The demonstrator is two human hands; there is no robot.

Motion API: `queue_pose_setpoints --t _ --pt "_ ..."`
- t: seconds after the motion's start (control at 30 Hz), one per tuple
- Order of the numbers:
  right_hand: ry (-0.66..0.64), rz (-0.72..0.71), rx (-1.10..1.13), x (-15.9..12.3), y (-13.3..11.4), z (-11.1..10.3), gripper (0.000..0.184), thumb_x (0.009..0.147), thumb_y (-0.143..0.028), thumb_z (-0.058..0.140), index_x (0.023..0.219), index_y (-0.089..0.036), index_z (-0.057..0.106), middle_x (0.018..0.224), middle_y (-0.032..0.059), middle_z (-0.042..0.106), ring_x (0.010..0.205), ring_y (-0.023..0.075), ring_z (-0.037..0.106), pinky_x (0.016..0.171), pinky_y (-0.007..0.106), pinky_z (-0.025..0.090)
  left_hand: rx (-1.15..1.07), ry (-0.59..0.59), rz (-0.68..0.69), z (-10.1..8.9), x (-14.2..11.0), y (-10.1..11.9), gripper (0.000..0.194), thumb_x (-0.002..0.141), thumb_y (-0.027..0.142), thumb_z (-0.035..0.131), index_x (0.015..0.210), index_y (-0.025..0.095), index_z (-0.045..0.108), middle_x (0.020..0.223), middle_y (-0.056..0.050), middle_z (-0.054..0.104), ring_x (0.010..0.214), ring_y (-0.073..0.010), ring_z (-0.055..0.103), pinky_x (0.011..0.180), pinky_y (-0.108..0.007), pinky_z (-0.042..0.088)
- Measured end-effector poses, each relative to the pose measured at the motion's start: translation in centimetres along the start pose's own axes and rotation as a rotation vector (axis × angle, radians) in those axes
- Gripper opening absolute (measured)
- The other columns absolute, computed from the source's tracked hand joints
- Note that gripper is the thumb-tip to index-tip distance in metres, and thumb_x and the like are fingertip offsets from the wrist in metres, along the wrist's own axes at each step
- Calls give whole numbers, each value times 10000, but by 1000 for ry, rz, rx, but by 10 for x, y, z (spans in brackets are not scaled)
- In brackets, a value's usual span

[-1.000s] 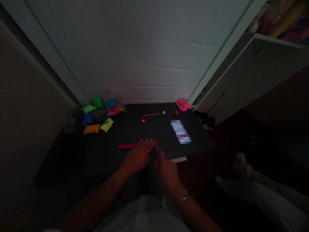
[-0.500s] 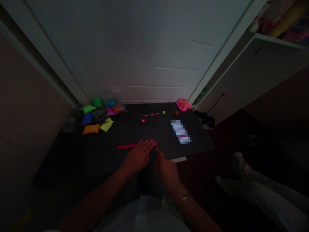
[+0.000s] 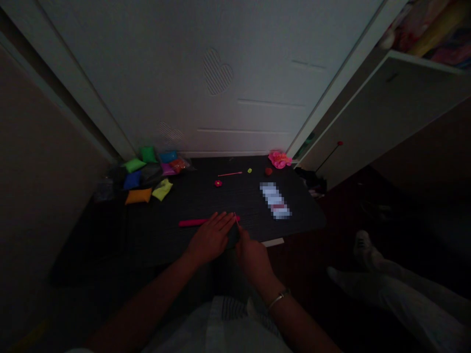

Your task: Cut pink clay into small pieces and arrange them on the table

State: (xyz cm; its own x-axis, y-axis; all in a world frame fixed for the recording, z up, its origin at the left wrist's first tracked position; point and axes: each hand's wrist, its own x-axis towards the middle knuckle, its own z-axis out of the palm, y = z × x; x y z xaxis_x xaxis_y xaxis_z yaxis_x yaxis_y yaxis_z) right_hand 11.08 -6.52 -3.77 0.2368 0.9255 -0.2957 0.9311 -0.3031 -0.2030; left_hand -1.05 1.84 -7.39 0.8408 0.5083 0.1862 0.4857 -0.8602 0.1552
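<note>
A long pink-red roll of what looks like modelling clay [image 3: 193,222] lies across the front part of the dark table [image 3: 154,235]. My left hand [image 3: 210,236] rests flat over its right-hand stretch, fingers stretched out, hiding part of it. Close beside those fingertips, my right hand [image 3: 253,255] is closed around a thin pink modelling tool [image 3: 236,219]. The tool's tip meets the roll near its right end. Farther back sit a small red flower with a yellow centre [image 3: 218,183] and a second thin pink stick [image 3: 230,174].
Colourful clay packets [image 3: 138,196] are heaped at the back left. Toward the right are a yellow-green bit [image 3: 249,170], a red lump [image 3: 268,171], a pink ruffled piece [image 3: 280,159] and a blurred-out white item [image 3: 275,201]. Another person's legs [image 3: 390,289] extend at the lower right.
</note>
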Motion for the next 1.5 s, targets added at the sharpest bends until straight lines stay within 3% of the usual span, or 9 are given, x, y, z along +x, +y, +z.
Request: queue_pose_setpoints --t 0.53,0.73,0.9,1.2,1.5 --pt "2 6 2 5 0 2 384 855 -143 343 1238 -133 356 834 118 671 747 199 660 629 262 451 -28 22 -20 -1 3 2 475 812 171 392 1286 171 367 1343 -41 413 1225 -189 363 1045 -380 218" --pt "11 12 10 4 1 0 368 861 -158 330 1225 -133 377 810 108 674 733 212 658 625 280 448 -96 74 -219 0 21 9 290 856 273 429 1108 183 541 1104 -52 609 998 -192 544 916 -367 371" --pt "20 5 7 5 1 -1 386 853 -144 328 1236 -124 373 806 108 673 731 209 656 621 276 443 -143 146 -343 3 30 14 248 839 273 465 1023 158 585 948 -62 620 877 -198 537 779 -323 428" --pt "-22 -1 8 -4 4 0 393 869 -159 327 1261 -130 338 832 116 666 748 189 655 650 261 438 -208 167 -346 4 28 13 220 844 289 455 961 186 610 884 -41 579 843 -175 496 756 -297 401" --pt "-1 1 -49 12 -2 -3 348 866 -148 330 1209 -133 383 817 117 667 746 211 658 641 283 453 -213 161 -341 4 28 13 229 856 292 430 967 196 606 879 -36 570 822 -173 485 744 -302 389"
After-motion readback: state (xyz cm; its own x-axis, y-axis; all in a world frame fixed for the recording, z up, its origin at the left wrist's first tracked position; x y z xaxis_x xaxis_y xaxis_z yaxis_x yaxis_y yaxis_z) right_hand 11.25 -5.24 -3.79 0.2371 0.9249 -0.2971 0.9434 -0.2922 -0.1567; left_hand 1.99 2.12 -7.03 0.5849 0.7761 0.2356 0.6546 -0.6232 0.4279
